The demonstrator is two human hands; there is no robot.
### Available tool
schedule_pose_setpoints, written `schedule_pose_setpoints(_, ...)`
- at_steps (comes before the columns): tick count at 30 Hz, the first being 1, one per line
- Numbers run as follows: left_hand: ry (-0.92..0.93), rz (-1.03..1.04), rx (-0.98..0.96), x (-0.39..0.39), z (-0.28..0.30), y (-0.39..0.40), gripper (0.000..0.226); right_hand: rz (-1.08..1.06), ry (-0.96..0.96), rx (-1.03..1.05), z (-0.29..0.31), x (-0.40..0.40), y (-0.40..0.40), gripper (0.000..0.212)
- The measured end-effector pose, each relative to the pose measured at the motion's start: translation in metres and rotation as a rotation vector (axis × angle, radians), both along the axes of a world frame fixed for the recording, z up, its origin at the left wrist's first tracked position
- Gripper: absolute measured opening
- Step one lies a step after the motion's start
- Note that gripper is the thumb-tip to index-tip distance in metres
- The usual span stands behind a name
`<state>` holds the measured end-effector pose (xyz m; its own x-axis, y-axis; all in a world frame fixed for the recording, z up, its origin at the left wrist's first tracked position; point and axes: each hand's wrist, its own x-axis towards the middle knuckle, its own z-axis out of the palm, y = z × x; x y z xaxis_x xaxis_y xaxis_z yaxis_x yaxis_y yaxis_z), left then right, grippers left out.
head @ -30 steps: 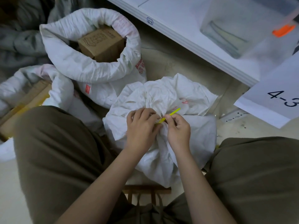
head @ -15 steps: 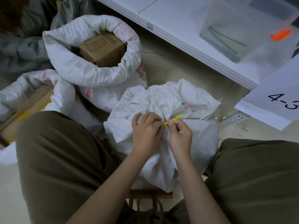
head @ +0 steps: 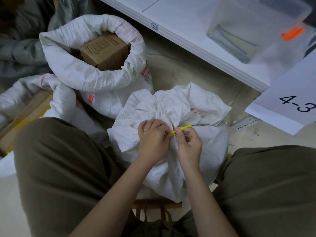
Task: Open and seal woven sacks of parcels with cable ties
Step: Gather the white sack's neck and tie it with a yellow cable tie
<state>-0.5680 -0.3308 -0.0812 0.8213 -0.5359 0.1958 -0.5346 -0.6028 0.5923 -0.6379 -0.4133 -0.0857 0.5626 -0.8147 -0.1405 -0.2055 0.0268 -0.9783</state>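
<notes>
A white woven sack (head: 208, 151) stands between my knees, its mouth bunched together at the top. A yellow cable tie (head: 183, 128) runs round the gathered neck, its free tail pointing up and right. My left hand (head: 153, 141) grips the bunched neck with curled fingers. My right hand (head: 189, 144) pinches the cable tie between thumb and fingertips, just beside the left hand. The part of the tie round the neck is hidden by my fingers.
An open sack (head: 95, 71) with a cardboard box (head: 104, 50) inside stands at the back left. Another open sack (head: 56, 100) with a flat carton (head: 25, 115) lies at the far left. A white shelf (head: 188, 31) carries a clear bin (head: 253, 29); a "4-3" sheet (head: 290, 106) hangs right.
The view has shifted, so the sacks sit lower in the frame. Both hands stay at the sack's neck; the tie's tail sits slightly flatter than before.
</notes>
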Motion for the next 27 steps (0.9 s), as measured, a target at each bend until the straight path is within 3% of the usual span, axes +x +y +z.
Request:
schedule_pose_setpoints(17,0.308,0.127,0.048,-0.003,0.011,-0.003,0.007,0.006,-0.043,0.075,-0.007,-0.005,-0.001,0.016)
schedule_pose_setpoints(27,0.492,0.149,0.008,-0.001,0.015,-0.005,0.024,0.102,-0.045,0.03,-0.006,-0.01,-0.005,0.011)
